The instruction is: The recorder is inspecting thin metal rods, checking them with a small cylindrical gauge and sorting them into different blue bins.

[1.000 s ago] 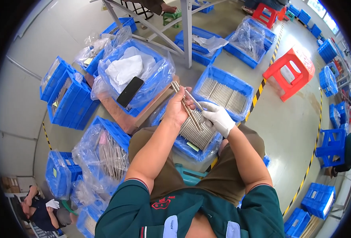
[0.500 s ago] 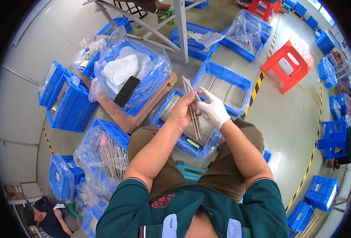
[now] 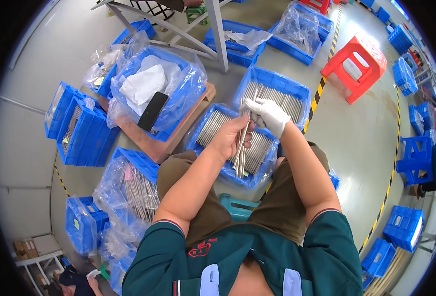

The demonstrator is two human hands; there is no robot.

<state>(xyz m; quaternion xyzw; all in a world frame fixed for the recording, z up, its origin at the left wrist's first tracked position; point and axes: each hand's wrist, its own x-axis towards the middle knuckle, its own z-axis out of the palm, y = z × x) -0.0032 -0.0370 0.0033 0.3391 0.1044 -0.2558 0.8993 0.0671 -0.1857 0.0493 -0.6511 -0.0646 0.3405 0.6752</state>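
My bare left hand [image 3: 229,138] is wrapped round a small bundle of thin metal rods [image 3: 240,162]. My right hand [image 3: 271,116], in a white glove, closes on the upper part of the same bundle. Below both hands, a plastic-lined blue bin [image 3: 192,144] holds rows of similar rods [image 3: 212,126]. Just beyond it stands a second lined blue bin [image 3: 307,96], with more rods [image 3: 287,105] laid side by side. Part of the nearer bin's contents is hidden behind my hands and the held bundle.
At left, a bagged blue crate [image 3: 185,64] with white cloth and a black phone [image 3: 153,111] rests on a pallet [image 3: 171,143]. A bin of loose rods [image 3: 141,192] sits near my left knee. A red stool [image 3: 354,66] stands right, past striped floor tape [image 3: 320,90].
The held rods, splayed at the top before, now lie closer together and lean the other way. My gloved right hand has shifted up onto their upper part. The whole view has tilted slightly.
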